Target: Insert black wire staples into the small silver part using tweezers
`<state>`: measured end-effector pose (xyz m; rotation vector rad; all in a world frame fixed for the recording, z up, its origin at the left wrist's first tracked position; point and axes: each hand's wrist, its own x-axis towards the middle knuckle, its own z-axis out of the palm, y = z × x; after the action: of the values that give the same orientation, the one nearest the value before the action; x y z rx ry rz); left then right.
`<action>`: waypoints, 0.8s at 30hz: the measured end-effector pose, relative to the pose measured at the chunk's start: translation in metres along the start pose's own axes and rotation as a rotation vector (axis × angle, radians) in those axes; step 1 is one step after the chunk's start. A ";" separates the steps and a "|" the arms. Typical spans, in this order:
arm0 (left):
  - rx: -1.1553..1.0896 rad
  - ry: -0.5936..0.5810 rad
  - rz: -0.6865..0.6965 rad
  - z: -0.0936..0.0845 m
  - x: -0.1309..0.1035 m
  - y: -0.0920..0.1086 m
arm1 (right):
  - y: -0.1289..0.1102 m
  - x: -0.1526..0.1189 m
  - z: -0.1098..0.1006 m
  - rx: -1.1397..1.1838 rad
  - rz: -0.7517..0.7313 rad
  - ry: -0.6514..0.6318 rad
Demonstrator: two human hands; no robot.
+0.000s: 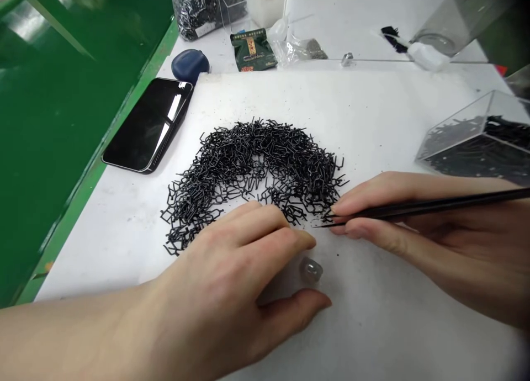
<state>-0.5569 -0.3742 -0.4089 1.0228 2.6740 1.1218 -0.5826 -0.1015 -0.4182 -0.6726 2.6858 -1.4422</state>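
Observation:
An arch-shaped pile of small bent black pieces (265, 143), like thin wire clips, lies on the white work surface (397, 326). My right hand (414, 232) grips black tweezers (414, 207), their tips pointing left beside the pile's right end. Whether a piece sits between the tips is too small to tell. My left hand (232, 265) rests at the pile's near side with thumb and forefinger apart. In the gap between them stands a small clear block (311, 269), which the fingers do not touch.
A black phone (147, 124) and a dark blue case (190, 65) lie at the left edge. Behind are a green packet (253, 51) and a bag of black pieces (202, 11). A clear box (467, 135) with black pieces stands right, below a clear jar (451, 27).

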 end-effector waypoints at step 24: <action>-0.056 0.013 0.030 0.004 -0.005 -0.002 | -0.006 0.004 0.001 -0.010 0.044 0.003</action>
<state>-0.5526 -0.3759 -0.4139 1.0528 2.6301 1.2053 -0.5840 -0.1070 -0.4137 -0.6091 2.6942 -1.4214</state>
